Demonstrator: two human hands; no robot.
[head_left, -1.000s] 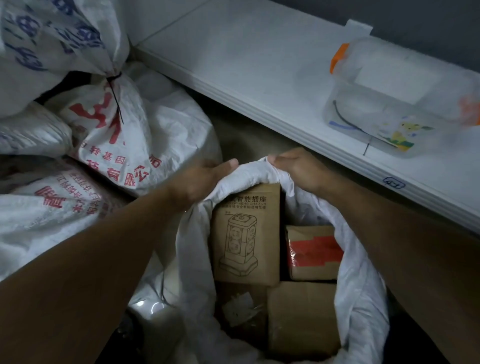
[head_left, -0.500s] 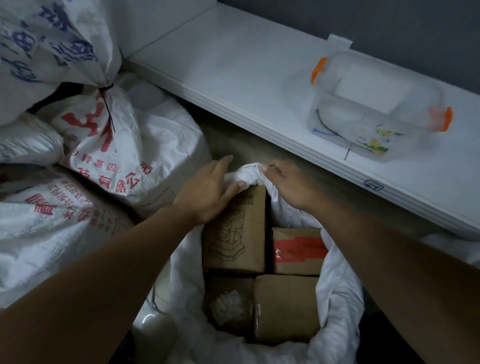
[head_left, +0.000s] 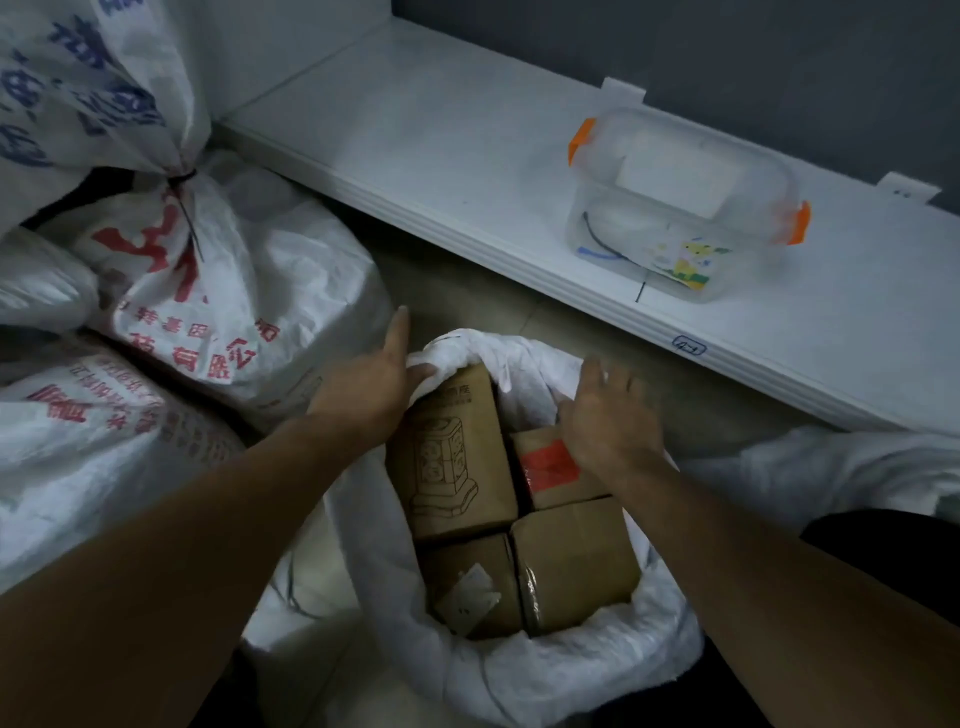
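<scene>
Above sack (head_left: 545, 675), right hand (head_left: 608, 415) now open.

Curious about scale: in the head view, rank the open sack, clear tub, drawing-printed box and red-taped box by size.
1. open sack
2. clear tub
3. drawing-printed box
4. red-taped box, less sure: the right hand covers part of it

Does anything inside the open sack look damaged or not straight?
Yes. In the white sack, the front-left carton has a white label that is crumpled, skewed and seems partly peeled. Nothing else stands out.
</scene>
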